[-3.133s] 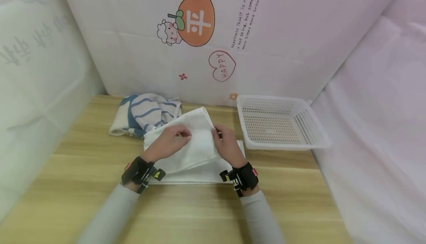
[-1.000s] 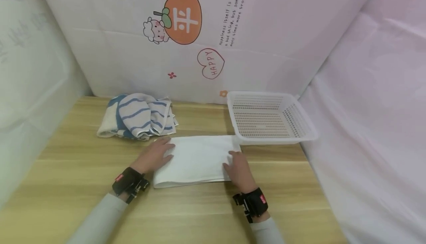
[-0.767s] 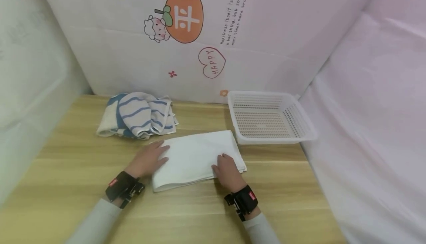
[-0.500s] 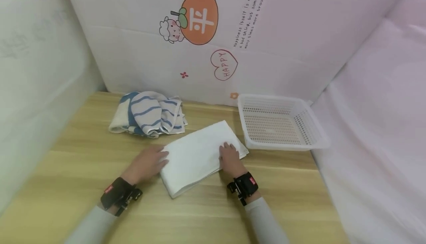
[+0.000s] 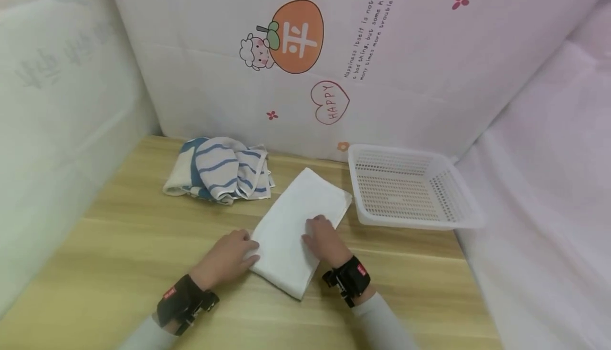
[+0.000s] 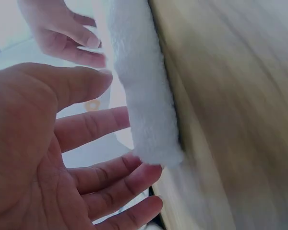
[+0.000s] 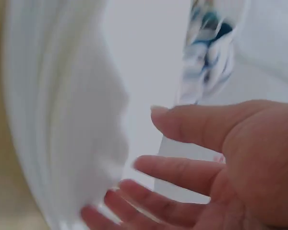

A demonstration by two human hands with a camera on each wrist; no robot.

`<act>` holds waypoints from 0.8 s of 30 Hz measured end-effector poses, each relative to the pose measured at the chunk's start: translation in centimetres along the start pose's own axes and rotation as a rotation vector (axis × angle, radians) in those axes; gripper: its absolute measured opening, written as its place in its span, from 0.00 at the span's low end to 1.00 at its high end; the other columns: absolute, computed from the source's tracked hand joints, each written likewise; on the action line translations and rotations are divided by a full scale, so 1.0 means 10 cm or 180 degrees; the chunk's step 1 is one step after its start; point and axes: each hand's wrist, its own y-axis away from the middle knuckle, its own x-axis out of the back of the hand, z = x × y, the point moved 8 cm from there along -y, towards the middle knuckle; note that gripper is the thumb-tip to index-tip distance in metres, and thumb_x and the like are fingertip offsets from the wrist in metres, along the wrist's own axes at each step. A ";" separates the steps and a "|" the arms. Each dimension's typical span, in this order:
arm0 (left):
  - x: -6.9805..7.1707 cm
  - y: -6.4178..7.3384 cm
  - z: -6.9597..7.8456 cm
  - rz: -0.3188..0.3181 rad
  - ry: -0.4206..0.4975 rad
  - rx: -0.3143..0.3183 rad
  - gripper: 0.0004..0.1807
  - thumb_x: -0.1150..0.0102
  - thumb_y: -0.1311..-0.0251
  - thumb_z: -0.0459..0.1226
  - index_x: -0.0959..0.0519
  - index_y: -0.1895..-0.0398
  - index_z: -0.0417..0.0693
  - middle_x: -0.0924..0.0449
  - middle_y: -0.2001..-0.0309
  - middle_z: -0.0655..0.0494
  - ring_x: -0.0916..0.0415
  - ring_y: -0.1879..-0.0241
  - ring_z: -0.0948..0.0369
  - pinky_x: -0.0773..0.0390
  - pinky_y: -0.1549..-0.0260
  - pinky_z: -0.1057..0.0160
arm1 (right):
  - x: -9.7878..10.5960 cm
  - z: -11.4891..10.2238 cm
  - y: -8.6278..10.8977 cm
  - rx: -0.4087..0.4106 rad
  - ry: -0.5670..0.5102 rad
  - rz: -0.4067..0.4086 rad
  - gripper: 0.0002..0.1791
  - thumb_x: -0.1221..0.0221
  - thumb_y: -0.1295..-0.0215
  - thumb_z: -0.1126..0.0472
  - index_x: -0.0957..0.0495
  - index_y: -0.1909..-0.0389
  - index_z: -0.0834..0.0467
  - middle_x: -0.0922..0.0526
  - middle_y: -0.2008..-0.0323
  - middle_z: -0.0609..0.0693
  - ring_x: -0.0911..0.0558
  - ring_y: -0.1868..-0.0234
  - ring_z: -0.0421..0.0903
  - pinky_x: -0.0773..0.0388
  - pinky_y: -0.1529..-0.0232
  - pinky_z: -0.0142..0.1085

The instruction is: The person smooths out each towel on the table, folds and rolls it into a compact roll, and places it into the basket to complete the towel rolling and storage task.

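A folded white towel (image 5: 286, 222) lies slantwise on the table, its far end pointing toward the basket. My left hand (image 5: 226, 260) is at the towel's left near edge, fingertips right at the fabric. In the left wrist view the thumb and fingers (image 6: 93, 125) are spread and extended beside the towel's fluffy edge (image 6: 146, 96). My right hand (image 5: 328, 241) rests over the towel's right side. The right wrist view shows its fingers (image 7: 182, 172) extended along the towel's layered folds (image 7: 77, 105), pinching nothing.
A crumpled blue-and-white striped towel (image 5: 219, 169) sits at the back left. At the back right stands a white plastic basket (image 5: 367, 217) with perforated sides, nothing in it. A printed cloth wall (image 5: 406, 85) rises behind the wooden table (image 5: 114, 222).
The white towel, held partly lifted at first, was laid down folded. Under both hands it has since turned counterclockwise, its right end swinging away. The head view has shifted too.
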 end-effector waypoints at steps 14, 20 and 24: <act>-0.19 -0.19 0.35 -0.0007 0.0077 -0.0200 0.14 0.33 0.37 0.43 0.15 0.53 0.46 0.25 0.60 0.54 0.29 0.59 0.57 0.24 0.57 0.56 | -0.06 0.13 -0.16 0.0478 -0.0100 0.0079 0.14 0.36 0.36 0.72 0.24 0.51 0.72 0.20 0.47 0.72 0.25 0.37 0.68 0.28 0.35 0.56; -0.15 -0.28 0.51 0.0308 0.0094 -0.0348 0.12 0.27 0.44 0.40 0.14 0.59 0.46 0.24 0.47 0.45 0.29 0.45 0.49 0.27 0.41 0.48 | 0.07 0.09 -0.11 0.0416 -0.0218 0.0187 0.21 0.36 0.34 0.69 0.25 0.42 0.73 0.22 0.42 0.71 0.25 0.37 0.66 0.28 0.34 0.54; -0.16 -0.30 0.63 0.0286 0.0175 -0.0508 0.12 0.25 0.46 0.39 0.14 0.59 0.47 0.22 0.50 0.51 0.26 0.48 0.53 0.22 0.47 0.54 | 0.21 -0.13 0.18 0.0416 -0.0379 0.0226 0.17 0.37 0.31 0.65 0.21 0.45 0.69 0.17 0.48 0.64 0.19 0.43 0.60 0.22 0.41 0.52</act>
